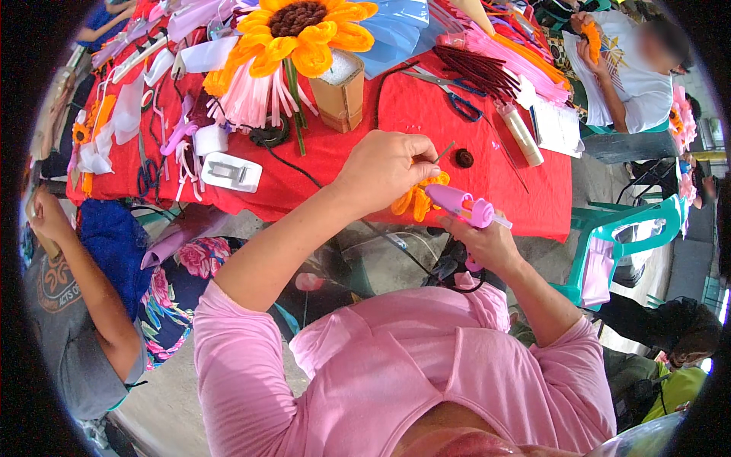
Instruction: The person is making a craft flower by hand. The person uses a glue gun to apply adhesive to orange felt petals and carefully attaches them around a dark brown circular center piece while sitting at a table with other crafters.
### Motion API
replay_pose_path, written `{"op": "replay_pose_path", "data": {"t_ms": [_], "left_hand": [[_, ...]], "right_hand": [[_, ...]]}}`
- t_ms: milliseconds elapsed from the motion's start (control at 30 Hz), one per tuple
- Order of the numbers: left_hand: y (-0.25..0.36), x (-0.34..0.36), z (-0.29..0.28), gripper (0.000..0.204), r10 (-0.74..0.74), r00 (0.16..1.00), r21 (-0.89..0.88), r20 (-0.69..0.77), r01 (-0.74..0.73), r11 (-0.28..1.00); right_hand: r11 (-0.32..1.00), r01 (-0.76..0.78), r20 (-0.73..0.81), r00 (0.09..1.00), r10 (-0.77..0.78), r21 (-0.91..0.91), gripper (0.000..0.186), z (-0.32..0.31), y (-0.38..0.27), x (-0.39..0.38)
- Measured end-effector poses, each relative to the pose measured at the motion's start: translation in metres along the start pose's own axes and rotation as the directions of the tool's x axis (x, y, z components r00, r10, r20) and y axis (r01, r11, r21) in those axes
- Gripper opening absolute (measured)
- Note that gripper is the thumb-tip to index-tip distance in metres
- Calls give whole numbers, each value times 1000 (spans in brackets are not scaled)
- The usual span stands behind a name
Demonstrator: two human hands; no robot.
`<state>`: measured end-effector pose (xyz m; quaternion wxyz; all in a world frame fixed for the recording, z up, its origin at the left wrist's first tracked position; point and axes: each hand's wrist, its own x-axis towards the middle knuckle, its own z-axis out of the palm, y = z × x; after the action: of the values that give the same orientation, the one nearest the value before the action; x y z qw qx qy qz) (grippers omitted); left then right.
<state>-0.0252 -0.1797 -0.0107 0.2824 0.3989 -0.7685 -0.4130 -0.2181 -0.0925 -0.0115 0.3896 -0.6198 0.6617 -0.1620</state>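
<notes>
My left hand [388, 169] pinches a small orange pipe-cleaner flower [419, 199] near the table's front edge. A thin green stem [445, 152] sticks out past its fingers. In my right hand [487, 242] is a pink hot glue gun [472, 209], its nozzle against or very near the flower's petals; I cannot tell if they touch. A clear glue stick pokes out of its back end. Just beyond, a small dark brown coil [463, 158] lies on the red cloth [411, 107].
A large orange sunflower [293, 27] rises beside a cardboard box [339, 95]. Scissors [457, 99], brown pipe cleaners [476, 70] and a pale tube [521, 135] lie at right. A white holder [231, 173] sits left. A black cord crosses the table. Other people sit at both sides; a green chair [624, 236] stands right.
</notes>
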Motion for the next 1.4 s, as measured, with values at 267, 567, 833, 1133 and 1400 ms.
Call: {"op": "replay_pose_path", "data": {"t_ms": [267, 567, 833, 1133, 1400], "left_hand": [[-4, 0, 2, 15, -14, 1000, -29, 7, 14, 999], [-2, 1, 0, 20, -22, 1000, -9, 14, 22, 1000], [-3, 2, 1, 21, -9, 1000, -10, 19, 10, 1000], [-2, 2, 0, 20, -19, 999, 5, 26, 19, 1000], [-3, 2, 0, 15, -31, 999, 17, 19, 30, 999]], "right_hand": [[1000, -24, 67, 997, 24, -11, 33, -2, -2, 3], [997, -29, 112, 993, 37, -69, 35, -8, -5, 9], [988, 63, 159, 986, -40, -143, 34, -8, -6, 12], [907, 279, 203, 953, -223, -315, 34, -12, -5, 13], [980, -95, 165, 979, 124, -174, 34, -13, -21, 14]]}}
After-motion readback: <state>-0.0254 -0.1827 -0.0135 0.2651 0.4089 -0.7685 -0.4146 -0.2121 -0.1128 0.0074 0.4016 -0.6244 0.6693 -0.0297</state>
